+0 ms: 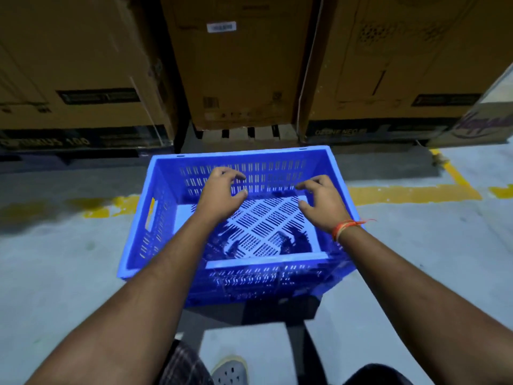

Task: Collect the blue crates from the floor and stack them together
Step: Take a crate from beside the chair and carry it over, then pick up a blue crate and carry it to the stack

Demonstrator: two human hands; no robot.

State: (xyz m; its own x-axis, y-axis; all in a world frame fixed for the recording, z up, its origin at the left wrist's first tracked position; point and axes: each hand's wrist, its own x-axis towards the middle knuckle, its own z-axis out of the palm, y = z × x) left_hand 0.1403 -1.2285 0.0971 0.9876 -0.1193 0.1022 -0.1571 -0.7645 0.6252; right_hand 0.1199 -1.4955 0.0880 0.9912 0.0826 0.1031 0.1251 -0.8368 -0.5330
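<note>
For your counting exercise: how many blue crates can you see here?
1. The crate sits on the floor in the middle, under both open hands, in front of the cardboard boxes. Others may lie out of view.

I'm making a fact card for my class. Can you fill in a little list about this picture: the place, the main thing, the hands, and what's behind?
place: grey concrete floor with yellow painted lines
main thing: blue crate with slotted walls, nothing visible inside
left hand: above the crate's opening, fingers spread and loosely curled, holding nothing
right hand: same, with an orange thread on the wrist
behind: big cardboard boxes
</note>
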